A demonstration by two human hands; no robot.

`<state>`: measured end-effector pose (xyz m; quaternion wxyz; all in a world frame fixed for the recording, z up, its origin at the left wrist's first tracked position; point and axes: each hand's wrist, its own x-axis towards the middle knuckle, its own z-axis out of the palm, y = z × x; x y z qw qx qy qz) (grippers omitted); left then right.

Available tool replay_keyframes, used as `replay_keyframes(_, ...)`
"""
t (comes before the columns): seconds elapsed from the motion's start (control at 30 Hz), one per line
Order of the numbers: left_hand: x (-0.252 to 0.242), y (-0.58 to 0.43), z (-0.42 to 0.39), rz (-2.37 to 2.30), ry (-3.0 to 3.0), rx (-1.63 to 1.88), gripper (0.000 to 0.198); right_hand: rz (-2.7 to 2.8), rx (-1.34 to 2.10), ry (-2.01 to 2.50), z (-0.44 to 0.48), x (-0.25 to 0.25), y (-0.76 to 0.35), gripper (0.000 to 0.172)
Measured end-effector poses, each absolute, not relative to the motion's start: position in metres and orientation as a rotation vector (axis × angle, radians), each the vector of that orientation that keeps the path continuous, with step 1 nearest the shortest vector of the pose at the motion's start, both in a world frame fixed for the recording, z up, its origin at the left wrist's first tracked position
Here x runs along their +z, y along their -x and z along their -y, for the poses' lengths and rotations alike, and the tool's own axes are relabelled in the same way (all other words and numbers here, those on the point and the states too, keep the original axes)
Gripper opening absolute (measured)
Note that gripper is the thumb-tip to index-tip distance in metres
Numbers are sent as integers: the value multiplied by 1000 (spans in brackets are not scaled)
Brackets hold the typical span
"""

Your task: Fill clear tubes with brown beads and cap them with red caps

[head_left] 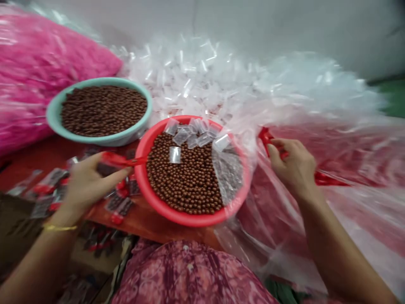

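With the left hand, pinching a slim red piece between the fingers, at the left rim of the red basin; with the right hand, pinching a small red piece, right of that basin. Could spill brown balls onto the table by tugging the plastic sheet draped across the right rim. Counted: two basins, one red, one pale green; one clear box lying apart, others too overlapped to count.

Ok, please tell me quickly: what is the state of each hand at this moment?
Left hand: closed, holding a long red piece.
Right hand: closed, pinching another red piece.
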<state>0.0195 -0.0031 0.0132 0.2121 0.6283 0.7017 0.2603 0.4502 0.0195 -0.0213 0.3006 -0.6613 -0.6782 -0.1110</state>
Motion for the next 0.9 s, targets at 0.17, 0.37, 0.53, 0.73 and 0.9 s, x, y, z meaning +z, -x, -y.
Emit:
replay_keyframes(0.17, 8, -102, -2, -1410, -1706, 839, 26, 2057, 345, 1205, 7, -11, -361, 42)
replay_keyframes(0.37, -11, -142, 13, -1202, -1925, 577, 17, 1591, 1160, 1087, -2, -13, -299, 66)
replay_keyframes(0.53, -10, -149, 18, -1215, -2139, 283, 17, 1534, 1422, 1103, -8, -19, -283, 72)
replay_keyframes(0.73, -11, -153, 16, -1239, -2199, 130, 22, 1609, 1452, 1170, -3, -29, -275, 74)
replay_keyframes(0.9, -13, -155, 17, -1238, -2233, -6, 25, 1729, 1447, 1143, -1, -34, -277, 73)
